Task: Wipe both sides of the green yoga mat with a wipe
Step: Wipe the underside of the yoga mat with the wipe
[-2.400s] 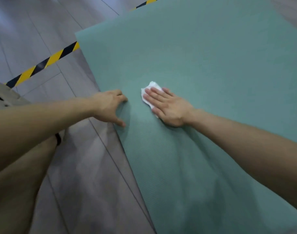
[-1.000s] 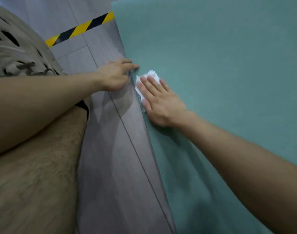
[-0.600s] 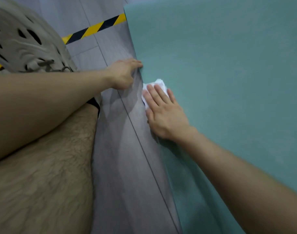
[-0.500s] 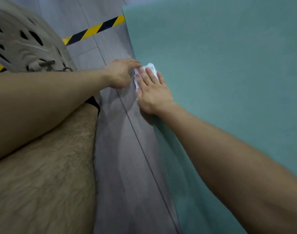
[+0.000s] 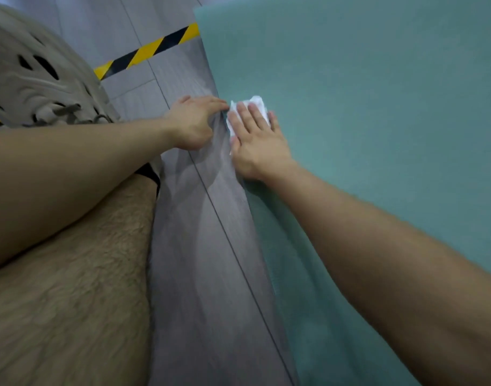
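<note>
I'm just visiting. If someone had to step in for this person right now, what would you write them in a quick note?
Right hand: flat, fingers straight, pressing the white wipe onto the green yoga mat at its left edge.
Left hand: on the grey floor, fingertips at that same edge; whether it grips the mat is unclear.
Done: wiping of the upward face is under way; how much is covered does not show.
Left: finish this face, then turn the mat and wipe the other side.
</note>
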`<control>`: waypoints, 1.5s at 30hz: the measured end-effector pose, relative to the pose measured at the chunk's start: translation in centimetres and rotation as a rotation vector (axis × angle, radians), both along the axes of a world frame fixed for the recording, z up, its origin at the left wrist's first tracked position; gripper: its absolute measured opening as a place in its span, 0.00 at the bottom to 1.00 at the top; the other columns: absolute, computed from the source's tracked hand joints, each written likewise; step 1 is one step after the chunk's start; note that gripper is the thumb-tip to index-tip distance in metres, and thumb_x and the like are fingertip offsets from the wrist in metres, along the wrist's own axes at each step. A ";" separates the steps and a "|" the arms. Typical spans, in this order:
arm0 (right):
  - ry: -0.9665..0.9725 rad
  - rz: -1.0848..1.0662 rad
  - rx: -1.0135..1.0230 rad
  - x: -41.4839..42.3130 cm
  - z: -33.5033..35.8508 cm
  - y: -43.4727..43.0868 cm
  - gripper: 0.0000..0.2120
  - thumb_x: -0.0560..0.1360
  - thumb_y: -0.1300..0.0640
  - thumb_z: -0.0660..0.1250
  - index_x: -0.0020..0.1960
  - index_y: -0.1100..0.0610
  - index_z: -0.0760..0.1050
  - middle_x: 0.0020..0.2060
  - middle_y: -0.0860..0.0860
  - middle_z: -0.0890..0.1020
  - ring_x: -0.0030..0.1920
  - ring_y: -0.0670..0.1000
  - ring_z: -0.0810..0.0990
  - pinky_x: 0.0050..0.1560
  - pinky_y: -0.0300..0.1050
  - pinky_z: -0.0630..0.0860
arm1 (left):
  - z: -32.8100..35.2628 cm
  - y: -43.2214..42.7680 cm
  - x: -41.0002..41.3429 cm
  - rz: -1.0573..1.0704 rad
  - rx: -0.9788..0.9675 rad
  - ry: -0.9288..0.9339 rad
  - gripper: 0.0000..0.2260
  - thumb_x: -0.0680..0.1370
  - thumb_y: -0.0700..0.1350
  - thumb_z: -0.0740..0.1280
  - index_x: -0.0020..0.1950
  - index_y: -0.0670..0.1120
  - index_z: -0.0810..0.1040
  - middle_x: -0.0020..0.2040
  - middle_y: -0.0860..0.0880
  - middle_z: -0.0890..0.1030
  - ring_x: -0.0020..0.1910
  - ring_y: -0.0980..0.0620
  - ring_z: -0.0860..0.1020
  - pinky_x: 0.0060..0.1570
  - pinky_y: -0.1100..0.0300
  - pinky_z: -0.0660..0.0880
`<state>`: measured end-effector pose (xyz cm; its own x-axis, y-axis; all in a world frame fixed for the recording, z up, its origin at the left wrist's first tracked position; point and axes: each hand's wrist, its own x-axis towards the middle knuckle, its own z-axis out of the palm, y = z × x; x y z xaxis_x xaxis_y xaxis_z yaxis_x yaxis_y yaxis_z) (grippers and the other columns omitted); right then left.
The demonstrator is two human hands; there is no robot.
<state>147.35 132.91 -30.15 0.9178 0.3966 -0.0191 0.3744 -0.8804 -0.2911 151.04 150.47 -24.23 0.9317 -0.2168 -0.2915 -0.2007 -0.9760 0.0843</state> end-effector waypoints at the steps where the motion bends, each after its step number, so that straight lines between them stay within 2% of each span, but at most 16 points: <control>1: 0.029 -0.014 -0.003 1.6 0.0 0.5 0.29 0.87 0.47 0.46 0.87 0.51 0.50 0.87 0.50 0.49 0.86 0.51 0.44 0.84 0.59 0.40 | 0.0 -0.2 -0.1 -0.006 0.012 -0.007 0.36 0.75 0.35 0.63 0.83 0.52 0.64 0.83 0.51 0.64 0.82 0.51 0.61 0.82 0.48 0.51; 4: 0.020 -0.016 -0.013 1.0 -0.2 -0.1 0.29 0.87 0.47 0.45 0.87 0.51 0.50 0.87 0.50 0.49 0.86 0.51 0.44 0.84 0.60 0.40 | 0.2 0.0 -0.1 -0.012 0.057 -0.014 0.36 0.75 0.35 0.63 0.84 0.51 0.63 0.83 0.51 0.63 0.82 0.51 0.59 0.82 0.46 0.48; 9: -0.074 0.045 -0.015 -9.3 -0.3 -7.3 0.29 0.87 0.46 0.45 0.86 0.52 0.55 0.86 0.50 0.54 0.86 0.52 0.47 0.84 0.61 0.45 | -0.3 0.3 -0.1 -0.040 0.099 -0.020 0.38 0.75 0.35 0.63 0.85 0.51 0.59 0.85 0.51 0.59 0.83 0.51 0.56 0.83 0.47 0.44; 11: -0.067 0.081 -0.038 -10.3 -0.5 -8.2 0.29 0.87 0.46 0.45 0.86 0.51 0.55 0.86 0.49 0.53 0.86 0.51 0.47 0.84 0.62 0.45 | -0.8 0.4 -0.2 -0.064 0.126 -0.030 0.38 0.76 0.36 0.63 0.85 0.50 0.58 0.85 0.51 0.59 0.83 0.49 0.56 0.83 0.47 0.45; 16: 0.049 0.081 -0.061 -1.9 0.2 -4.8 0.28 0.87 0.45 0.46 0.87 0.47 0.52 0.86 0.47 0.50 0.86 0.50 0.45 0.84 0.62 0.40 | -1.2 0.2 0.3 -0.199 0.223 -0.123 0.30 0.78 0.46 0.62 0.81 0.47 0.66 0.81 0.48 0.67 0.79 0.44 0.64 0.82 0.45 0.51; 20: 0.089 -0.118 -0.074 3.8 0.1 -11.3 0.29 0.87 0.43 0.42 0.87 0.46 0.46 0.86 0.44 0.46 0.85 0.48 0.41 0.84 0.62 0.39 | -1.1 0.1 -0.2 -0.261 0.252 -0.163 0.34 0.76 0.58 0.55 0.78 0.43 0.69 0.77 0.44 0.71 0.76 0.42 0.67 0.81 0.45 0.54; 23: 0.110 -0.356 -0.101 3.8 -0.3 -19.6 0.30 0.86 0.41 0.41 0.87 0.46 0.45 0.86 0.44 0.45 0.85 0.48 0.41 0.84 0.61 0.39 | -0.8 0.3 -1.0 -0.457 0.213 -0.302 0.32 0.75 0.60 0.61 0.74 0.43 0.74 0.71 0.43 0.76 0.71 0.40 0.72 0.78 0.45 0.60; 26: 0.091 -0.393 -0.075 1.1 -0.4 -22.7 0.31 0.86 0.43 0.43 0.87 0.49 0.47 0.87 0.49 0.47 0.86 0.52 0.44 0.84 0.60 0.42 | 0.5 -0.2 -2.3 -0.720 0.196 -0.351 0.26 0.76 0.56 0.70 0.70 0.44 0.76 0.67 0.42 0.77 0.67 0.39 0.75 0.73 0.45 0.68; 30: 0.063 -0.279 -0.010 -5.3 -0.9 -21.7 0.34 0.83 0.43 0.45 0.86 0.53 0.52 0.86 0.53 0.52 0.86 0.54 0.47 0.85 0.58 0.44 | 3.3 -3.9 -5.3 -0.997 0.353 -0.196 0.18 0.77 0.50 0.61 0.65 0.48 0.77 0.59 0.46 0.78 0.60 0.41 0.77 0.61 0.46 0.74; 32: 0.050 -0.159 0.019 -8.5 -0.8 -20.6 0.33 0.83 0.44 0.47 0.86 0.54 0.54 0.86 0.52 0.53 0.86 0.53 0.49 0.85 0.57 0.44 | 5.3 -6.7 -7.0 -0.881 0.482 -0.140 0.16 0.78 0.51 0.62 0.63 0.49 0.78 0.55 0.48 0.79 0.57 0.43 0.78 0.55 0.49 0.75; 35: 0.028 -0.010 0.060 -13.2 -0.6 -19.4 0.29 0.84 0.50 0.53 0.84 0.54 0.60 0.85 0.52 0.59 0.85 0.54 0.54 0.84 0.58 0.51 | 6.9 -11.2 -10.4 -0.366 0.496 0.025 0.17 0.80 0.53 0.65 0.66 0.47 0.78 0.62 0.44 0.81 0.61 0.40 0.80 0.52 0.52 0.75; 38: -0.047 0.066 0.052 -15.4 -0.2 -20.3 0.25 0.80 0.63 0.61 0.77 0.59 0.70 0.78 0.56 0.72 0.80 0.59 0.66 0.79 0.61 0.65 | 6.0 -14.5 -15.0 0.099 0.269 0.138 0.17 0.80 0.53 0.66 0.60 0.42 0.80 0.60 0.40 0.82 0.58 0.38 0.82 0.52 0.52 0.78; 40: -0.089 0.107 0.025 -15.8 0.8 -20.9 0.19 0.77 0.69 0.63 0.67 0.64 0.76 0.65 0.60 0.80 0.69 0.64 0.77 0.65 0.61 0.78 | 5.2 -15.5 -18.7 0.320 0.085 0.220 0.17 0.80 0.54 0.66 0.57 0.41 0.81 0.53 0.41 0.84 0.52 0.40 0.84 0.51 0.54 0.81; 41: -0.097 0.104 0.017 -16.0 1.5 -21.0 0.15 0.77 0.70 0.64 0.62 0.65 0.77 0.59 0.61 0.82 0.62 0.65 0.81 0.55 0.58 0.81 | 4.6 -15.6 -20.5 0.391 0.021 0.263 0.18 0.79 0.55 0.65 0.57 0.40 0.81 0.51 0.42 0.85 0.49 0.40 0.84 0.52 0.53 0.83; 43: -0.072 0.086 -0.029 -16.7 3.2 -21.2 0.09 0.79 0.69 0.62 0.56 0.61 0.77 0.53 0.58 0.83 0.56 0.63 0.81 0.45 0.53 0.78 | 3.3 -15.7 -24.0 0.486 -0.068 0.318 0.19 0.78 0.56 0.66 0.56 0.41 0.82 0.48 0.42 0.86 0.47 0.41 0.85 0.50 0.49 0.85; 45: -0.017 0.074 -0.083 -17.8 4.5 -21.7 0.09 0.81 0.64 0.60 0.57 0.58 0.76 0.54 0.56 0.83 0.57 0.61 0.80 0.46 0.53 0.77 | 1.9 -16.1 -27.0 0.632 -0.213 0.378 0.17 0.77 0.55 0.68 0.49 0.40 0.82 0.39 0.42 0.85 0.36 0.43 0.85 0.42 0.48 0.86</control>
